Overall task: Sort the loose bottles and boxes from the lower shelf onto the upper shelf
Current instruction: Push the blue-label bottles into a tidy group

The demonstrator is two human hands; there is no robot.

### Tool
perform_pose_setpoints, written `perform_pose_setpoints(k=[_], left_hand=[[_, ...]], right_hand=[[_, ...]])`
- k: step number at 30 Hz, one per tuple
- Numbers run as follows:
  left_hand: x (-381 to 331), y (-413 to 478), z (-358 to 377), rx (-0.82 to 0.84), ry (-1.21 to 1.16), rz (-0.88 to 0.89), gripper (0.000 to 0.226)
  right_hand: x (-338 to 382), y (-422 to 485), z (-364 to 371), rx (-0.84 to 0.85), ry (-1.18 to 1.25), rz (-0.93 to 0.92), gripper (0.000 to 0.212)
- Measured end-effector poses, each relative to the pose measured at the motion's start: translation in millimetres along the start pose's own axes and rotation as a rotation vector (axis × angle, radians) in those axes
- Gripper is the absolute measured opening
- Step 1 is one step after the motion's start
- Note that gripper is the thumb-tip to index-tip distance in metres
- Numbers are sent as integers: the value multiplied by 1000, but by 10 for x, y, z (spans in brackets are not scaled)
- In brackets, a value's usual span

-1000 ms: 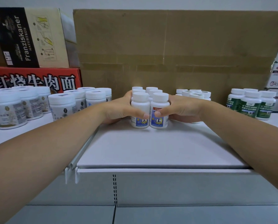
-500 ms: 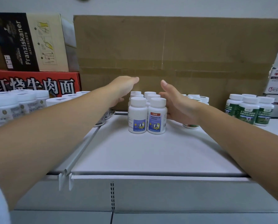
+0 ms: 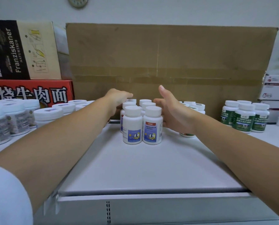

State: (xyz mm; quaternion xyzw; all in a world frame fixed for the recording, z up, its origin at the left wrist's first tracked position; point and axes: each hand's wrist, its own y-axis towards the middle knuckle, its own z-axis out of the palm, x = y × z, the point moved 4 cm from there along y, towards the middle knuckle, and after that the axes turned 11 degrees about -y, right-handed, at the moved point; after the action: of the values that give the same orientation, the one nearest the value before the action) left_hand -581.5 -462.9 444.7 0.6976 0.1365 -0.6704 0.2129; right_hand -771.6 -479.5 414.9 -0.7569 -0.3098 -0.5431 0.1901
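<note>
Several white bottles with blue labels [image 3: 142, 125] stand in two rows on the white upper shelf [image 3: 151, 169]. My left hand [image 3: 117, 99] hovers at the left of the rows, fingers stretched over the rear caps, holding nothing. My right hand [image 3: 171, 111] is at the right side of the rows, fingers straight, thumb up, palm toward the bottles; whether it touches them I cannot tell. The two front bottles stand free.
White jars [image 3: 13, 120] crowd the left of the shelf. Green-labelled bottles [image 3: 244, 117] stand at the right, with white boxes [image 3: 275, 90] behind them. A big brown carton [image 3: 168, 62] closes off the back; a red box [image 3: 30, 93] and a beer carton [image 3: 23, 49] are stacked back left.
Both hands let go of the two front bottles and moved back and up along the sides of the rows, fingers opened. The view tilted upward.
</note>
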Motion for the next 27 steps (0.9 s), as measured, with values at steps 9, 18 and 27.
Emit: perform_pose_setpoints(k=[9,18,27], left_hand=[[28,-4,4,61,21,-63,20],[23,-90,10,109,-45,-76,9],[-27,-238,-47,109,-4,-94,18]], right_hand=[[50,-85,43,12,-27,-10,67],[34,-77,76,68,-27,-25,71],[42,-65,90,67,-10,-28,83]])
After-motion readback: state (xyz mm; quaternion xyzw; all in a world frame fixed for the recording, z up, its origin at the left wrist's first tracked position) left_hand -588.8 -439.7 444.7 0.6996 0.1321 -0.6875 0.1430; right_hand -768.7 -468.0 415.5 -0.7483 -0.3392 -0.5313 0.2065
